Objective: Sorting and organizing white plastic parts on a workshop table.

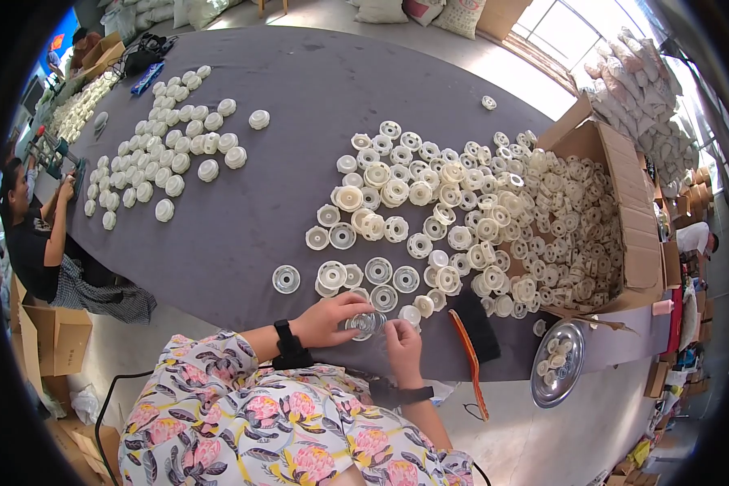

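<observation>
My left hand [332, 320] is closed around the edge of a shiny, see-through round part [366, 326] near the table's front edge. Just to its right, my right hand [402, 350] has thumb and forefinger pinched together beside that part; whatever lies between them is too small to tell. Beyond my hands sit loose, cream-white plastic wheel-shaped parts [379, 270], some with shiny ring faces. One such part [286, 279] lies apart, to the left of my left hand. Dark bands circle both wrists.
Cream parts spill from a tipped cardboard box [632, 206] at right. Nearer are a black pad [475, 328], an orange-edged strip [466, 356] and a round metal tray [538, 379]. White domed parts [164, 211] spread over the far left, near a co-worker [36, 235].
</observation>
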Demonstrator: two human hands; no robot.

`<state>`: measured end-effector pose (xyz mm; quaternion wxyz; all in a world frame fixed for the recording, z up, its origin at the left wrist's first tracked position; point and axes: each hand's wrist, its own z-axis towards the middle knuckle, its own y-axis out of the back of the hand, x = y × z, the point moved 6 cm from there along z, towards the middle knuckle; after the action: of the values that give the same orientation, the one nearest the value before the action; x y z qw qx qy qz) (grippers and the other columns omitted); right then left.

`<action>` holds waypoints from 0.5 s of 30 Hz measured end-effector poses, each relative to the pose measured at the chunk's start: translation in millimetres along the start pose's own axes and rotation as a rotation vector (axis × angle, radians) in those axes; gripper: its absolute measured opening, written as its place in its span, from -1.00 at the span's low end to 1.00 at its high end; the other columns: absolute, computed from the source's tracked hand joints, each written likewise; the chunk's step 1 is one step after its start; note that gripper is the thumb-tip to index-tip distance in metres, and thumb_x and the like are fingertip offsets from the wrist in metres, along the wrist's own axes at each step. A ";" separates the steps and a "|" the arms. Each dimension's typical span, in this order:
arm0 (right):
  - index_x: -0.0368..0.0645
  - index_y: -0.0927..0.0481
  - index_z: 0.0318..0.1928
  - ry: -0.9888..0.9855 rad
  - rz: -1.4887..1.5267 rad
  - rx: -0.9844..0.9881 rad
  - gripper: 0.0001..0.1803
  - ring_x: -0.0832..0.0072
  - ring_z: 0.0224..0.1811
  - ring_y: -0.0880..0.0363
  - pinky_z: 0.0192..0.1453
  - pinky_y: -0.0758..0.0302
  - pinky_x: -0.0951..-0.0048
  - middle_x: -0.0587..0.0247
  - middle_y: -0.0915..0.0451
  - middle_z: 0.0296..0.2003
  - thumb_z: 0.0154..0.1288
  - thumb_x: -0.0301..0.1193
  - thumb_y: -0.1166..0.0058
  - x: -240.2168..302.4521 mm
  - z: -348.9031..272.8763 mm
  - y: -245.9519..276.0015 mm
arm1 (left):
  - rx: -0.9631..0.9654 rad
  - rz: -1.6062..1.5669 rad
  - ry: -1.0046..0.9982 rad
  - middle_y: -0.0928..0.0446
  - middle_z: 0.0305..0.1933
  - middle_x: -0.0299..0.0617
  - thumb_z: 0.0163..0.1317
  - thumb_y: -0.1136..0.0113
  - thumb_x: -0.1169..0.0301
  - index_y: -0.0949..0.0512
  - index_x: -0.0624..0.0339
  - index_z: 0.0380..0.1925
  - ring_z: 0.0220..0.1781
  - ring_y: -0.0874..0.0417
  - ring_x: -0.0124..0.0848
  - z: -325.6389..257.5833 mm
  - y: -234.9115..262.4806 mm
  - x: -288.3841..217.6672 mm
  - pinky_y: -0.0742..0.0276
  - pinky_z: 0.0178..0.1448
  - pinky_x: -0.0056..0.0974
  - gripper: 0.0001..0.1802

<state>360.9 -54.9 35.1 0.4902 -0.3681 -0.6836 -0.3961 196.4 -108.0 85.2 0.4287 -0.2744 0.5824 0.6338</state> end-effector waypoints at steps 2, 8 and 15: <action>-0.24 -0.52 -0.38 0.063 -0.035 -0.024 -0.85 0.79 -0.53 -0.32 -0.48 -0.26 0.69 0.47 -0.47 -0.54 0.28 -0.42 -0.04 5.5 -1.1 0.2 | 0.001 -0.240 0.168 -0.43 0.05 -0.15 0.03 -0.25 0.50 -0.43 0.09 0.09 -0.04 -0.56 -0.31 -1.9 -4.3 9.8 -0.55 -0.03 -0.32 -0.46; -0.23 -0.47 -0.39 0.049 -0.032 -0.057 -0.88 0.77 -0.50 -0.33 -0.45 -0.29 0.66 0.46 -0.45 -0.52 0.29 -0.47 0.02 8.9 -2.9 -0.6 | -0.029 -0.869 0.592 -0.53 -0.15 -0.20 0.10 -0.23 0.48 -0.44 0.30 0.02 -0.21 -0.59 -0.46 -12.9 -30.9 52.1 -0.55 -0.07 -0.41 -0.56; -0.24 -0.47 -0.40 0.222 -0.039 -0.052 -0.87 0.73 -0.51 -0.32 -0.45 -0.27 0.66 0.42 -0.42 -0.49 0.30 -0.47 0.04 20.8 -8.9 -1.8 | 0.035 -0.928 0.869 -0.57 -0.25 -0.22 0.11 -0.24 0.40 -0.49 0.31 -0.11 -0.27 -0.61 -0.49 -19.0 -30.4 72.6 -0.57 -0.18 -0.40 -0.65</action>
<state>357.5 -61.2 56.7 0.5454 -0.3211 -0.6218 -0.4614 184.8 -111.7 5.1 0.3880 -0.7234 0.5338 0.2032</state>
